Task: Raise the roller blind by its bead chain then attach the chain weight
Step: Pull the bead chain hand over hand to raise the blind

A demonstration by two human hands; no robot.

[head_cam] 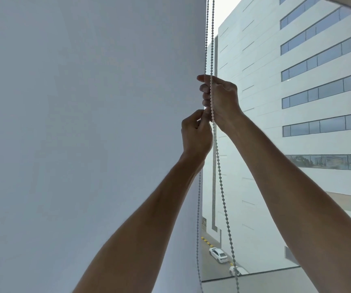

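Both hands are raised and closed on the chain [213, 60]. The right hand [220, 100] grips it higher up; the left hand [195, 134] pinches it just below. The chain hangs nearly vertical in two strands along the right edge of the blind [85, 123]. No writing is readable.

Lowered white blind [85, 123], taut bead chain [212, 49]

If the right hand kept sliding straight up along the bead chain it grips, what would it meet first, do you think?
Nothing, as far as the picture shows: above the right hand only the bead chain runs up past the frame's top, beside the blind. The mechanism is out of view.
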